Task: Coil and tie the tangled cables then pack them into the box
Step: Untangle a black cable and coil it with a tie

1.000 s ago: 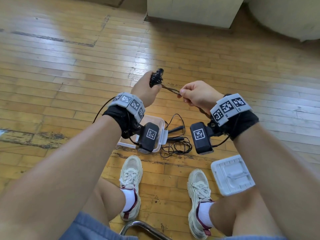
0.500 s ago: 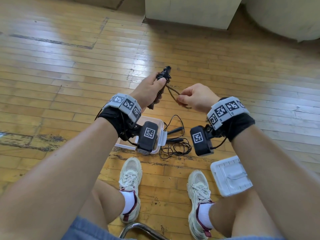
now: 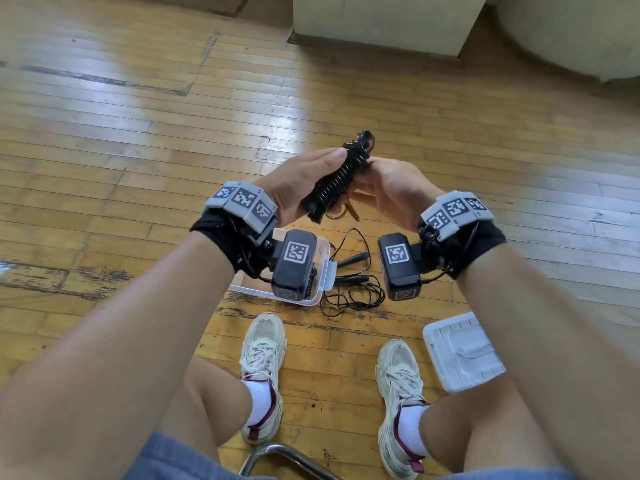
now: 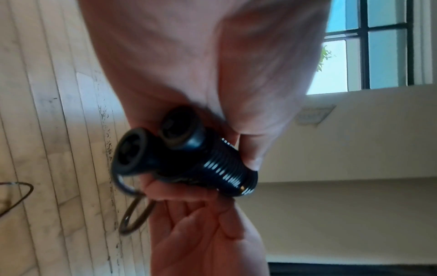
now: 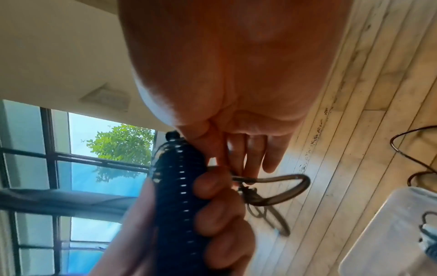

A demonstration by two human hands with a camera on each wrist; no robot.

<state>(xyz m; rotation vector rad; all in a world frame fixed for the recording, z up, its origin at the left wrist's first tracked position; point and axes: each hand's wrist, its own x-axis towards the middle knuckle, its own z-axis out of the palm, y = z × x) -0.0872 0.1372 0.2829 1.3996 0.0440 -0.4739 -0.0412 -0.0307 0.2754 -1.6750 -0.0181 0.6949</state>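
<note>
A black cable bundle (image 3: pixel 334 183), wound tightly round two black handle ends (image 4: pixel 151 145), is held up above the floor between both hands. My left hand (image 3: pixel 311 181) grips it, fingers curled round the coil (image 5: pixel 179 196) and thumb on top. My right hand (image 3: pixel 384 181) presses against the bundle's right side and pinches a loose brownish cable loop (image 5: pixel 272 184) below it. The clear plastic box (image 3: pixel 325 271) stands on the floor under my left wrist. A second thin black cable (image 3: pixel 353 292) lies tangled right of the box.
The box's white lid (image 3: pixel 460 351) lies on the wooden floor by my right knee. My two shoes (image 3: pixel 263 368) are planted near the box. A metal chair tube (image 3: pixel 277 459) shows at the bottom edge. A pale cabinet (image 3: pixel 377 22) stands at the back.
My right hand has closed the gap and now touches the bundle; the stretched strand between the hands is gone. The bundle has tilted and both hands have dropped slightly toward me.
</note>
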